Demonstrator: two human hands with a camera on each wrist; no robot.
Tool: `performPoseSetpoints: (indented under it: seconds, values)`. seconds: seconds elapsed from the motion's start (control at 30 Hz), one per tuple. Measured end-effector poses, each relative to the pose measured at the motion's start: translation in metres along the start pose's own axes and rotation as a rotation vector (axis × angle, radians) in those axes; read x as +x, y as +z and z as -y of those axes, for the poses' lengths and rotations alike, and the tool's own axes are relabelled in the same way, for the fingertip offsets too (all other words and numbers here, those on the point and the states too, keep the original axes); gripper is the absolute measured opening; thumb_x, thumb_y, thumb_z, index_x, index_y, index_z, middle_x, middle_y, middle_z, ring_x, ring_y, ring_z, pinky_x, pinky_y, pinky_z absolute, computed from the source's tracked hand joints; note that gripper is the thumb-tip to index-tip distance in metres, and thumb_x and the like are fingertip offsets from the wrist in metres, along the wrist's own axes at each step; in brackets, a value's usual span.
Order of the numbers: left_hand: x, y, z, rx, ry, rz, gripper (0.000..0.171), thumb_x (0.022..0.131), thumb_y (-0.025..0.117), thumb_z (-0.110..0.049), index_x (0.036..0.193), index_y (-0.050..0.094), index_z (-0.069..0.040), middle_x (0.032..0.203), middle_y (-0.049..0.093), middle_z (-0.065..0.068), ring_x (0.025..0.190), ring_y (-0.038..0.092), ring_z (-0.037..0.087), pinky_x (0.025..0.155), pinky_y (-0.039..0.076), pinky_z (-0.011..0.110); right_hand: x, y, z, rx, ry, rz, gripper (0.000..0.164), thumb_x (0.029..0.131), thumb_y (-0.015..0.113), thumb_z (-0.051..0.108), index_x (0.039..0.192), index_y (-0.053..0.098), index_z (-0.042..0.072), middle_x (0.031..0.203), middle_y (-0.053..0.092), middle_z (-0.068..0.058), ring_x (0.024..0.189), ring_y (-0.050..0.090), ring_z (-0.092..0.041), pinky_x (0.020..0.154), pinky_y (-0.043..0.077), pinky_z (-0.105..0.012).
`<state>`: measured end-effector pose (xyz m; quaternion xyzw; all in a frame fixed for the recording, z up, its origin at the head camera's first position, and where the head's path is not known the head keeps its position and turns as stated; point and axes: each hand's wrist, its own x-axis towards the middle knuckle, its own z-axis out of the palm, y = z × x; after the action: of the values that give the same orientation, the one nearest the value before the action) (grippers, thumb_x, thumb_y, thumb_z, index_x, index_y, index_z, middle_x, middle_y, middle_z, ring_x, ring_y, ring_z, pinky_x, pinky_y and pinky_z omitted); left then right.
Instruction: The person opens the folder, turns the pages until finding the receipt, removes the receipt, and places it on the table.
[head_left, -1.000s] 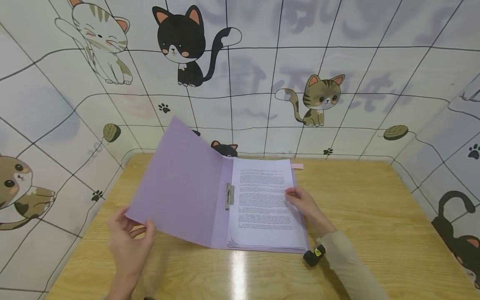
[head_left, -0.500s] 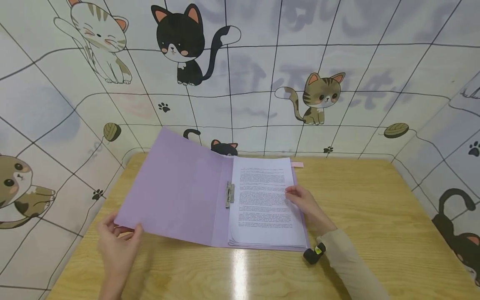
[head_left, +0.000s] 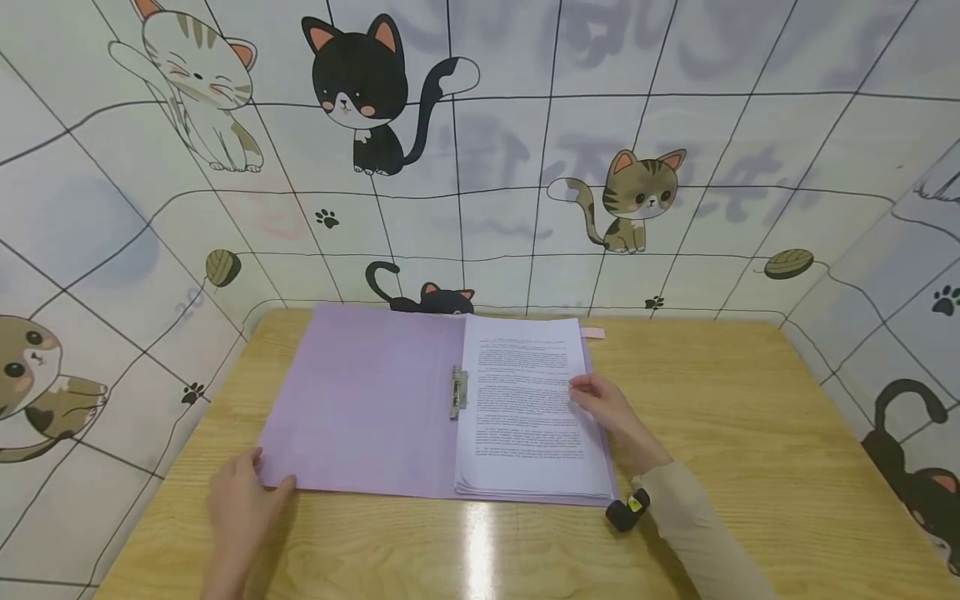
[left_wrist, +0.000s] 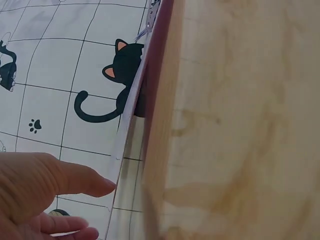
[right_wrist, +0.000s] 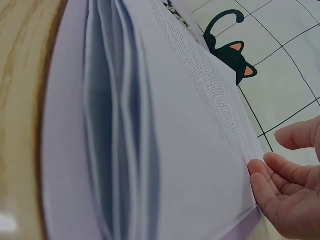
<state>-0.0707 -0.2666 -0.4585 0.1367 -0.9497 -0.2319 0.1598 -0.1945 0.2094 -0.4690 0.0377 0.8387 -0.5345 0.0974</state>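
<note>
Where the purple folder [head_left: 360, 392] is laid: between the two hands, unfolded on the wooden table [head_left: 750, 433], by which it is supported.
Left hand [head_left: 243, 504]: placed at the near outer corner of the cover [head_left: 337, 425]; thumb spread from the fingers, each touching or almost touching an edge. Whether the corner is pinched or merely touched cannot be told. Purpose, as judged: the cover is guided at its free corner, where it is most easily steered.
Right hand [head_left: 611, 412]: fingers gently bent, tips rested on the outer edge of the papers [head_left: 525, 417]; thumb seen raised apart in the right wrist view, so nothing appears gripped. Purpose, as judged: the sheets are steadied while the printed text is left mostly uncovered.
Metal clip [head_left: 458, 392]: set by the fold, between the hands, beside the papers' inner edge; whether the sheets are clasped by it cannot be told.
Pink tab [head_left: 593, 333]: stuck out beyond the right hand, past the folder's far outer edge; probably so placed to be found easily.
</note>
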Motion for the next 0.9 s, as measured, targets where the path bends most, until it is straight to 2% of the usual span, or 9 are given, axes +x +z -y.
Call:
performPoseSetpoints:
  seconds: [0.17, 0.33, 0.53, 0.7, 0.9]
  values:
    - [0.007, 0.012, -0.004, -0.099, 0.114, 0.048, 0.054, 0.066, 0.072, -0.001, 0.112, 0.051, 0.018, 0.099, 0.058, 0.032, 0.095, 0.051, 0.049, 0.083, 0.039, 0.058, -0.001, 0.001, 0.0, 0.012, 0.009, 0.0, 0.034, 0.094, 0.052, 0.016, 0.122, 0.05, -0.003, 0.119, 0.054, -0.019, 0.108, 0.051, -0.028, 0.094, 0.04, -0.04]
    - [0.011, 0.022, -0.013, -0.243, 0.191, 0.055, 0.048, 0.068, 0.07, 0.005, 0.11, 0.052, 0.018, 0.098, 0.059, 0.031, 0.092, 0.056, 0.043, 0.079, 0.045, 0.053, -0.001, 0.001, 0.0, 0.014, 0.001, 0.0, 0.034, 0.094, 0.052, 0.016, 0.122, 0.05, -0.003, 0.118, 0.054, -0.02, 0.108, 0.051, -0.029, 0.094, 0.04, -0.04]
    - [0.015, 0.031, -0.027, -0.342, 0.202, 0.093, 0.043, 0.075, 0.069, 0.005, 0.114, 0.053, 0.015, 0.106, 0.058, 0.03, 0.097, 0.057, 0.043, 0.081, 0.048, 0.052, 0.0, 0.0, 0.0, -0.003, -0.023, 0.003, 0.034, 0.094, 0.052, 0.015, 0.122, 0.05, -0.004, 0.118, 0.055, -0.021, 0.108, 0.051, -0.031, 0.092, 0.04, -0.039]
    - [0.024, 0.042, -0.042, -0.439, 0.209, 0.159, 0.041, 0.077, 0.066, 0.007, 0.115, 0.052, 0.015, 0.11, 0.058, 0.03, 0.1, 0.057, 0.042, 0.086, 0.047, 0.05, -0.001, -0.001, 0.001, -0.007, -0.023, -0.004, 0.033, 0.094, 0.053, 0.014, 0.121, 0.051, -0.004, 0.118, 0.055, -0.021, 0.107, 0.051, -0.031, 0.092, 0.04, -0.039]
    - [0.032, 0.055, -0.059, -0.495, 0.203, 0.245, 0.042, 0.078, 0.065, 0.008, 0.116, 0.051, 0.015, 0.113, 0.056, 0.031, 0.106, 0.054, 0.043, 0.09, 0.046, 0.048, -0.001, -0.001, 0.002, 0.006, 0.0, 0.0, 0.032, 0.094, 0.053, 0.014, 0.12, 0.051, -0.003, 0.117, 0.055, -0.02, 0.106, 0.049, -0.029, 0.091, 0.037, -0.038]
